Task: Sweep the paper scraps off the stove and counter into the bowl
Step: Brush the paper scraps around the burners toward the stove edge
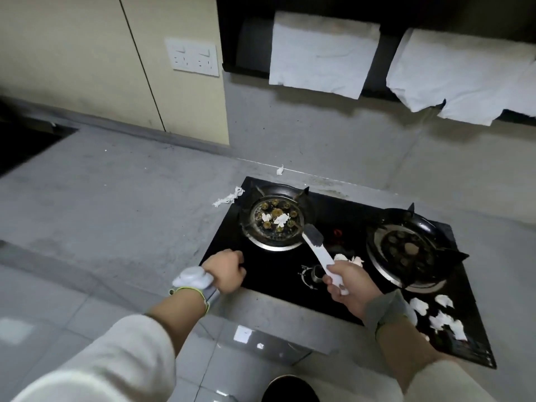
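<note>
White paper scraps [278,219] are sitting in the left burner [272,219]. Right hand [349,281] is gripping the brush [317,249], bristles beside that burner. Left hand [227,269] is resting fisted, empty, on the stove [278,285].

Grey wall [333,140] w/ double socket [192,57], beige cabinet [87,53] at left, glossy grey tiled floor [58,300] below.

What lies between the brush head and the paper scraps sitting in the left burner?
In the head view, only the burner's metal ring lies between them. The brush head in the right hand sits at that rim, just short of the scraps on the burner.
</note>
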Action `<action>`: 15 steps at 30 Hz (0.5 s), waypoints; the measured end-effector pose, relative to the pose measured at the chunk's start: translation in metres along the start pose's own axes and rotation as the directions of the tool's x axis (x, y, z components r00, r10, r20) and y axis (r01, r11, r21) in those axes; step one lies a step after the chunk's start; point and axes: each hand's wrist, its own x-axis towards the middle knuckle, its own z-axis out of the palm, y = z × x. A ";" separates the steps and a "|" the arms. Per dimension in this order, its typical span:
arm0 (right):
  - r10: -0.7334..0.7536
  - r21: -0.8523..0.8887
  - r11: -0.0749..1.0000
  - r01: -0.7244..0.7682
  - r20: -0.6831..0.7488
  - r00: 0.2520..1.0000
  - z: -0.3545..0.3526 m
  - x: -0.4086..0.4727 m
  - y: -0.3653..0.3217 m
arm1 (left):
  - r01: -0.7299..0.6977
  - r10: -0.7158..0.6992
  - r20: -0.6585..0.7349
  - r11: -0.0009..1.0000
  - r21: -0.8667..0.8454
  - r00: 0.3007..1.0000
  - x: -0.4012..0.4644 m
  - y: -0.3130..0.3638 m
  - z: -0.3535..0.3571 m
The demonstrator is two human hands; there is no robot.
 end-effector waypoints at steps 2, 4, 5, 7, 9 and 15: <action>-0.006 0.017 1.000 0.006 0.017 1.000 0.001 0.004 0.005 | 0.008 -0.010 -0.072 1.000 -0.020 0.997 -0.009 0.000 -0.002; -0.007 0.039 0.999 0.006 0.027 1.000 0.007 0.006 0.009 | 0.011 -0.009 -0.107 1.000 0.019 0.994 -0.015 -0.004 -0.006; -0.008 0.043 0.999 0.007 0.024 1.000 0.009 0.007 0.012 | -0.007 0.012 -0.105 0.999 0.052 0.994 -0.015 -0.008 -0.007; -0.024 0.015 1.000 0.024 0.020 1.000 0.011 0.006 0.013 | -0.040 0.049 -0.084 0.994 0.097 0.995 -0.009 -0.015 -0.011; -0.045 -0.016 0.999 0.045 0.011 0.999 0.009 0.008 0.008 | -0.057 0.065 -0.080 0.993 0.104 0.995 0.010 -0.020 -0.017; -0.130 0.047 0.989 0.143 -0.210 0.969 -0.010 0.019 -0.008 | -0.149 0.157 -0.037 0.974 0.172 0.987 0.093 -0.020 -0.039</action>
